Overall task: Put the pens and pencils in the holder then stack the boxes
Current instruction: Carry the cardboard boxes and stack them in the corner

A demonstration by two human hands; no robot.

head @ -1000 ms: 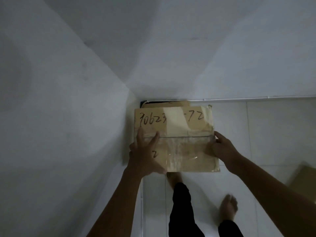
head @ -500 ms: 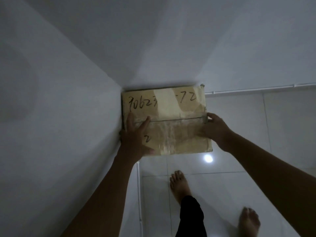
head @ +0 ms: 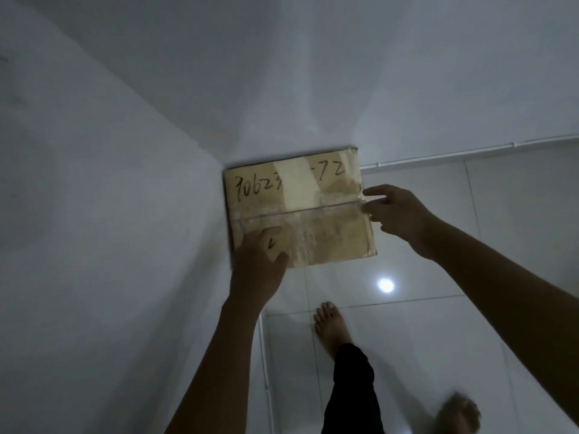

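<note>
My left hand [head: 257, 264] rests flat on the cardboard box [head: 300, 208] in the wall corner; my right hand [head: 396, 211], fingers loose, touches its edge. Letting go unevenly could shift it.

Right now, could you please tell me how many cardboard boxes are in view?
1. The cardboard box sits in the wall corner, left hand on top; any box beneath it is hidden.
</note>
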